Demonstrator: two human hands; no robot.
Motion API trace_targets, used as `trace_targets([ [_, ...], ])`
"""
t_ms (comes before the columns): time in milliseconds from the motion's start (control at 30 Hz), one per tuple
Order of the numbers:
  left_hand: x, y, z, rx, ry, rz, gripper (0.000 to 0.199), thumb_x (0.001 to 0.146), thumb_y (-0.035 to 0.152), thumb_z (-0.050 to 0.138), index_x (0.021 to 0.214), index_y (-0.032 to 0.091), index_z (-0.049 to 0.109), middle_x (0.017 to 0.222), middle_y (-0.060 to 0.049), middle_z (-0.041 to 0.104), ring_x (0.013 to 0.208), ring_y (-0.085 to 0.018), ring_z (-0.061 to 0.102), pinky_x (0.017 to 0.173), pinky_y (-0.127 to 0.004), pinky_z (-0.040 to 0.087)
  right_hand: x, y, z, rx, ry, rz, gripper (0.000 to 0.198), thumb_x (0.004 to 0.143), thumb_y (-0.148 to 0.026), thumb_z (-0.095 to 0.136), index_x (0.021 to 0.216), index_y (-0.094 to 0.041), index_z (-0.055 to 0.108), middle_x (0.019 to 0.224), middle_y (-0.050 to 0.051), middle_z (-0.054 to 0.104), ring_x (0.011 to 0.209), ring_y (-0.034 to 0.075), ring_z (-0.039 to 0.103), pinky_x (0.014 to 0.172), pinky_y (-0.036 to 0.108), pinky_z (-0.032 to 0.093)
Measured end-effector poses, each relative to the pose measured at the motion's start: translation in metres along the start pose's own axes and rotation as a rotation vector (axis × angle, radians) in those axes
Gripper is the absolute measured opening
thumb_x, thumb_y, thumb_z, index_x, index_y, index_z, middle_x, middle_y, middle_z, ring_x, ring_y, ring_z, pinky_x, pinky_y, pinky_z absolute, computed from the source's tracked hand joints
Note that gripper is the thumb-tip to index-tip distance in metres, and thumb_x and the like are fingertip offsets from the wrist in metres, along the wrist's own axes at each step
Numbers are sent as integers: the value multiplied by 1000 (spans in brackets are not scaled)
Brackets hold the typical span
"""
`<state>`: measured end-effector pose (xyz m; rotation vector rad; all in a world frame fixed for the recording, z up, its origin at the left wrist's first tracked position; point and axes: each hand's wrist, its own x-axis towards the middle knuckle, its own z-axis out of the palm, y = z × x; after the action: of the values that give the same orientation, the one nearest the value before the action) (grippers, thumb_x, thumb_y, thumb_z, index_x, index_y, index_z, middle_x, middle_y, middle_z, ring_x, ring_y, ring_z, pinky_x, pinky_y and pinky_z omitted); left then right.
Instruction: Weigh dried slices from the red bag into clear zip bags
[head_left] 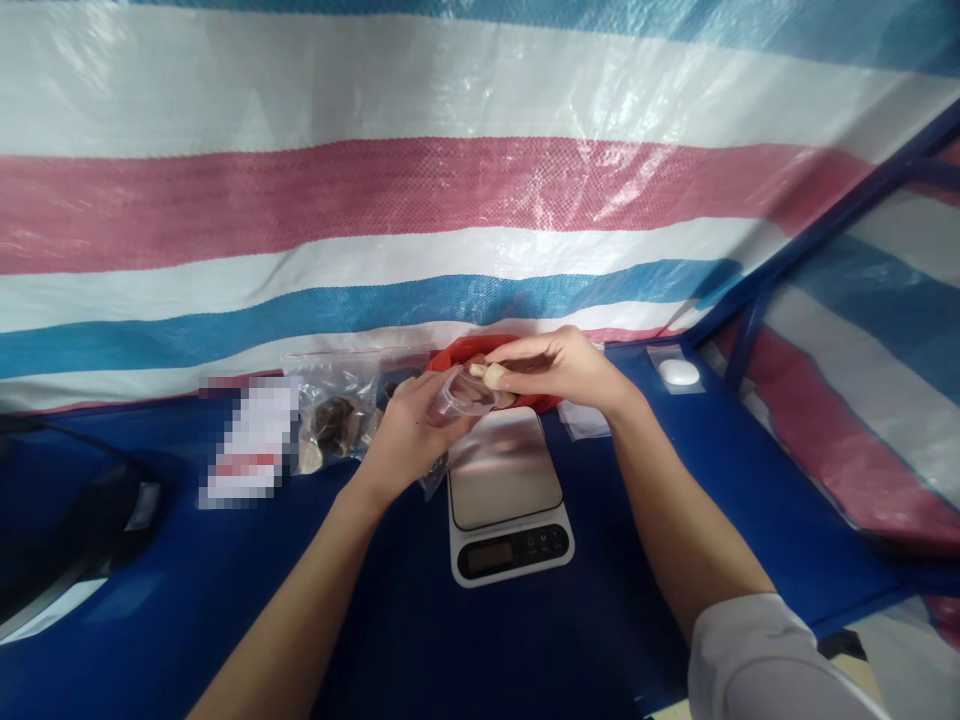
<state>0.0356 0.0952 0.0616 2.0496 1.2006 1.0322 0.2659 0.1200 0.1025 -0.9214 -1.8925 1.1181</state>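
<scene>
My left hand (420,425) is closed around a clear plastic cup (463,395), tilted above the back of a kitchen scale (506,470). Between the thumb and fingers of my right hand (555,370) is a small cream-coloured mushroom (493,377), right at the cup's rim. Behind both hands lies an open red plastic bag (469,348), its contents largely covered by my right hand. The scale has a metal plate and a dark display, on which I can read no number.
A clear zip bag (334,420) with dark and pale pieces lies left of my left hand, beside a blurred-out white packet (251,440). Farther right, a white oval object (677,372) rests on a small clear bag. Striped plastic sheeting (450,190) rises behind the blue table (600,620).
</scene>
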Motion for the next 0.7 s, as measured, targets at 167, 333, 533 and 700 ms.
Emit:
trace_targets([
  [167, 0, 5, 3, 24, -31, 23, 40, 83, 37, 72, 120, 22, 68, 112, -8, 72, 101, -26, 68, 94, -43, 52, 1, -5, 7, -71, -101, -49, 30, 86, -43, 71, 105, -21, 80, 100, 2, 78, 92, 20, 71, 81, 30, 58],
  [333, -1, 4, 4, 35, -26, 74, 40, 82, 33, 71, 120, 21, 67, 110, -8, 72, 101, -25, 67, 94, -41, 52, 0, -15, 16, -259, -145, -66, 24, 88, -37, 67, 102, -22, 80, 89, -1, 76, 82, 17, 68, 76, 26, 53],
  [533, -3, 3, 5, 38, -32, 67, 47, 80, 31, 71, 125, 23, 66, 119, -6, 72, 112, -27, 66, 102, -43, 51, 3, -26, 26, -600, -218, -18, 15, 89, -26, 63, 80, -26, 75, 70, -3, 66, 70, 14, 56, 68, 26, 44],
  [700, -3, -1, 3, -8, -33, 45, 59, 77, 33, 74, 134, 22, 61, 128, -9, 69, 119, -31, 64, 106, -47, 48, 5, -29, 28, -632, -239, -7, 19, 93, -28, 59, 83, -27, 74, 74, -2, 65, 70, 14, 55, 70, 27, 43],
])
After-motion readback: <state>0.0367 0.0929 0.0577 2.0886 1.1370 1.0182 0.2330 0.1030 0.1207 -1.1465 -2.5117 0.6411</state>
